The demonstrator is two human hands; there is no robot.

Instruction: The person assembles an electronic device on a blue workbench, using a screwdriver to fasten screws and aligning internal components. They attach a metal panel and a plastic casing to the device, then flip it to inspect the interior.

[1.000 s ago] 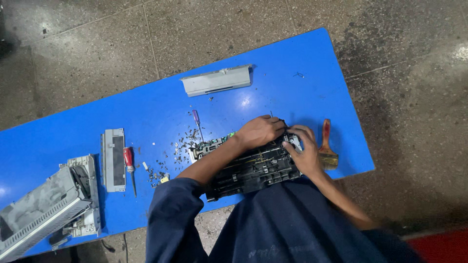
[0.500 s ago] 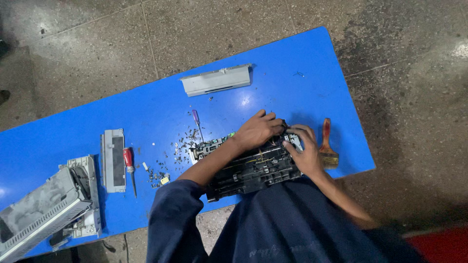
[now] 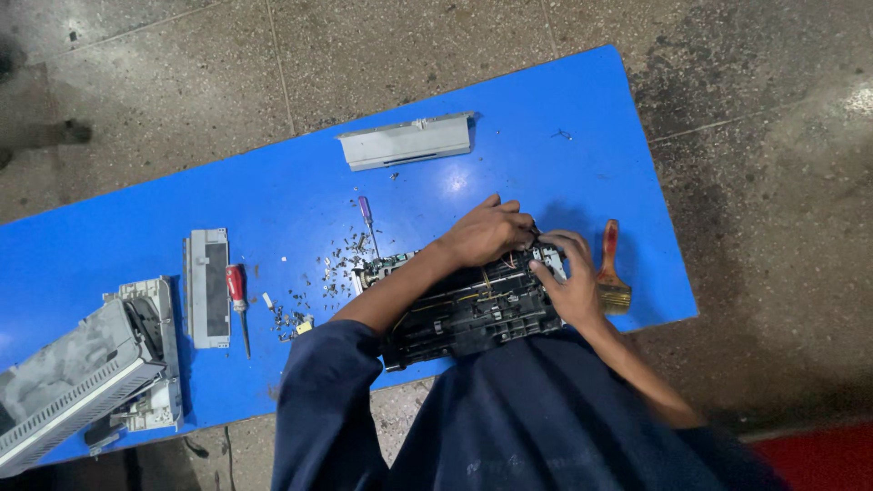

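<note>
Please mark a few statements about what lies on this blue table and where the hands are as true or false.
1. Both the left hand and the right hand rest on the black plastic device chassis. True.
2. The red-handled paintbrush lies left of the chassis. False: it lies to its right, beside the right hand.
3. A red-handled screwdriver lies beside the flat grey panel. True.
4. The long grey cover sits on the floor. False: it lies on the blue table.
5. The purple-handled screwdriver is in the left hand. False: it lies loose on the table.
</note>
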